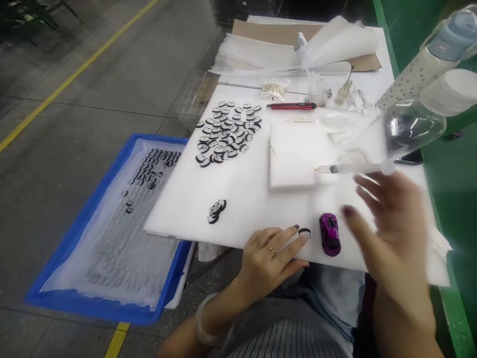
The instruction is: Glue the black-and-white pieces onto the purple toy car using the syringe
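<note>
Your right hand is the nearer one to the syringe. The syringe is lying crosswise in front of you, its long axis running left to right: its orange tip is pointing left over the near right part of the white foam block, and its plunger end is sitting just beyond the knuckles of that hand. So the barrel is extending leftward from your fingers, on their far side, rather than pointing at you. Your right hand is standing open, thumb well apart from the fingers, and is apparently holding nothing; it is showing blurred, so you cannot tell whether a finger is touching the plunger.

Your left hand is resting at the near edge of the desk, loosely spread, its thumb apart from its fingers. It is grasping nothing fully, but the index fingertip is touching the clear, black-edged piece, which is lying right at those fingertips. From there, the syringe tip is lying away from you and slightly to the right.

The purple toy car is standing between your two hands, just right of the piece, its long axis running roughly away from you. A small pile of similar pieces is lying farther left.
</note>
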Tool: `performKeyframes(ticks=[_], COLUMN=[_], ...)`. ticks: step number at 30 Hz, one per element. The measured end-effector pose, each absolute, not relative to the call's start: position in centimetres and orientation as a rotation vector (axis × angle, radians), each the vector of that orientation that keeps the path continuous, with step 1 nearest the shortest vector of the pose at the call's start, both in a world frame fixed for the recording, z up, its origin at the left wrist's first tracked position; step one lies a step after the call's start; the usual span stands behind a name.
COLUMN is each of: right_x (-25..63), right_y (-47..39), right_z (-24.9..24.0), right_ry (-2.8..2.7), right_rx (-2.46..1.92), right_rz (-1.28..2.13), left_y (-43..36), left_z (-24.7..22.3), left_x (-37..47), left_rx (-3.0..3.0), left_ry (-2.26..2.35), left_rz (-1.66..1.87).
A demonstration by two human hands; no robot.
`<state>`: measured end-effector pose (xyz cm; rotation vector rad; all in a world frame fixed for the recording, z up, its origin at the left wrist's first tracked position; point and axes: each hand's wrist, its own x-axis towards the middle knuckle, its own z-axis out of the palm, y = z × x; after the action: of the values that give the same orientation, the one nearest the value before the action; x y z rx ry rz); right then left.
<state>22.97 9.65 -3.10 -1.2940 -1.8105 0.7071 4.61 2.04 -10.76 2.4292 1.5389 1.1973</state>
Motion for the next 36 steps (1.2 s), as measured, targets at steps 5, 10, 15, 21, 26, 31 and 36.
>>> performKeyframes(ticks=[5, 10, 15, 21, 26, 31, 36], right_x=[21.0, 20.7, 21.2, 21.5, 22.1, 23.0, 23.5], right_y=[12.6, 14.4, 14.9, 11.9, 10.2, 9.9, 9.8], right_z=[-4.4, -3.7, -2.4, -2.3, -4.2, -5.7, -5.6], right_ry=[-1.956, -2.083, -2.083, -1.794, -1.880, -1.890, -2.047], right_rx=[-1.356, -1.393, -1.306, -1.027, -1.083, -1.212, -1.258], right_rz=[0.576, 0.467, 0.687, 1.020, 0.811, 0.750, 0.561], left_y=[2.2, 2.4, 2.4, 2.3, 2.3, 2.3, 2.4], left_z=[-11.2, -11.2, -11.2, -11.3, -11.5, -11.5, -11.5], left_x=[4.9, 4.9, 4.9, 5.0, 5.2, 5.3, 5.3], left_rx=[2.552, 2.570, 2.544, 2.512, 2.501, 2.511, 2.495], left_ry=[1.552, 1.533, 1.546, 1.559, 1.569, 1.610, 1.614], left_rz=[1.189, 1.181, 1.206, 1.239, 1.251, 1.264, 1.289])
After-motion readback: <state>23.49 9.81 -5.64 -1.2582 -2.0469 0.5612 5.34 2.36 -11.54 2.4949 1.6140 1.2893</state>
